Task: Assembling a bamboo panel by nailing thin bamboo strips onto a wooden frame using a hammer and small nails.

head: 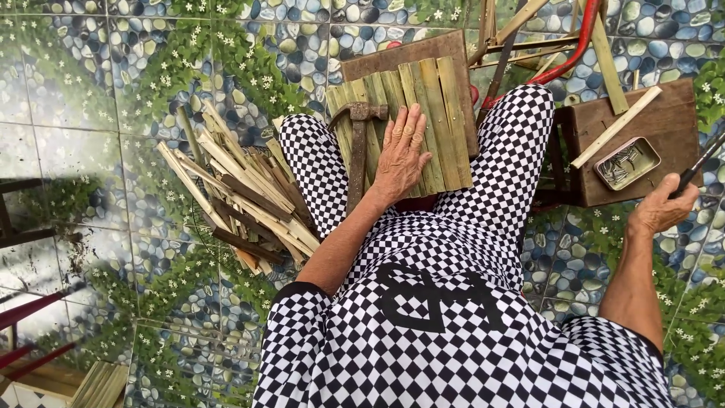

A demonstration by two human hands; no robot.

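A pile of split bamboo strips (pixel 242 200) lies on the tiled floor (pixel 91 113); a hammer (pixel 357 147) rests at the slat panel's (pixel 423 121) left edge, just beside the left hand (pixel 402 155) pressed flat, fingers spread. The right hand (pixel 661 208), closed around a dark handle (pixel 698 170), hovers by the nail tin (pixel 627 162) on the wooden stool (pixel 649 143). Unpinned, the knee-balanced panel might slide, shedding the hammer.

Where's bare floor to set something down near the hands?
Free: patterned tile floor left of the loose bamboo strip pile. Crowded: green bamboo slat panel under the left hand; brown wooden stool by the right hand, holding a nail tin.
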